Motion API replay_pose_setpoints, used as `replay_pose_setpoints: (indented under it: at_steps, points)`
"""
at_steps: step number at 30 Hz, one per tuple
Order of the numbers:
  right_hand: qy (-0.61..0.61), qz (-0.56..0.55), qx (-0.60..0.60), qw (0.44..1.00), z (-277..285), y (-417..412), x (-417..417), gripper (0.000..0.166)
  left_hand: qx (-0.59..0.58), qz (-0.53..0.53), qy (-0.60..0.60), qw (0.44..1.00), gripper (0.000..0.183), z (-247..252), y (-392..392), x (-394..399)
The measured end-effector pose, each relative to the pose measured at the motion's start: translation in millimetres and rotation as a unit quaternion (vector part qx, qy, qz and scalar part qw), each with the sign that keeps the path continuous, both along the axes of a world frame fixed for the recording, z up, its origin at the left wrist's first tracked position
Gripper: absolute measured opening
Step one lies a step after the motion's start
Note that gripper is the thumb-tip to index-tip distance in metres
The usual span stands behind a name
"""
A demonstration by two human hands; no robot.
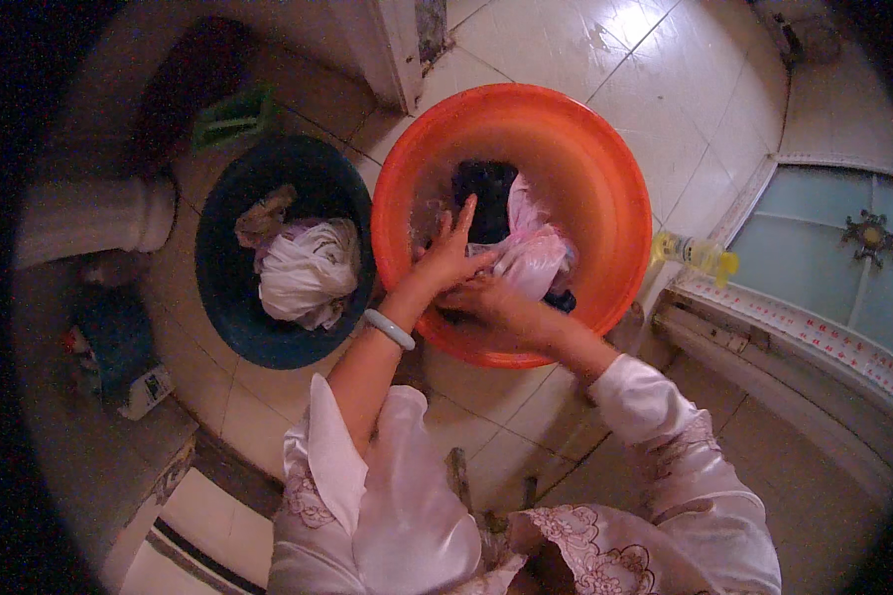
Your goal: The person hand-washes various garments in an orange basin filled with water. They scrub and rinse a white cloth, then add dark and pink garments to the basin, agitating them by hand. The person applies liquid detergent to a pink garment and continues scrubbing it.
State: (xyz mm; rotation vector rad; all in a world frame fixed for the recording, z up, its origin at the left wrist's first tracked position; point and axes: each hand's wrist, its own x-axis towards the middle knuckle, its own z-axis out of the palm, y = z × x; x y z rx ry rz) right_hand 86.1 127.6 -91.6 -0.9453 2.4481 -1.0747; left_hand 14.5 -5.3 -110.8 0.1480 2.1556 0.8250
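Both hands are over an orange plastic basin (pixel 618 193) on the floor. It holds wet cloth: a pink garment (pixel 539 256) and a dark garment (pixel 484 190). My left hand (pixel 450 256), with a pale bangle (pixel 389 329) at the wrist, has its fingers spread near the dark cloth, at the basin's left side. My right hand (pixel 495 306) is blurred and lies just below it, close to the pink garment's lower edge. Its fingertips are hidden, so whether cloth is in its grasp does not show.
A dark teal basin (pixel 219 312) with white cloth (pixel 309 275) inside stands left of the orange one. On the right, a yellow-capped clear bottle (pixel 692 254) lies by a frosted glass panel (pixel 804 230). A green plastic object (pixel 231 123) is at the upper left, above a white pedestal (pixel 89 219).
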Motion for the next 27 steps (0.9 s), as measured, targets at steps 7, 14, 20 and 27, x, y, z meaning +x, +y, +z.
replay_pose_setpoints:
  at_steps: [7, 14, 20, 27]
  points:
    - [-0.216, -0.456, -0.113, 0.856, -42, 117, -75, 0.05, 0.147, 0.049, -0.014, 0.988, 0.112, -31, 5, -9]
    - [-0.351, -0.446, -0.235, 0.789, -32, 55, -81, 0.056, 0.197, 0.187, -0.099, 0.957, 0.106, -43, -10, -2]
    - [-0.341, -0.434, -0.167, 0.817, -7, 66, -74, 0.042, 0.452, 0.312, -0.19, 0.814, 0.093, 4, -6, 6]
    - [-0.066, -0.382, 0.055, 0.92, 78, 41, -44, 0.022, 0.508, 0.271, -0.315, 0.754, 0.076, 18, 9, 4]
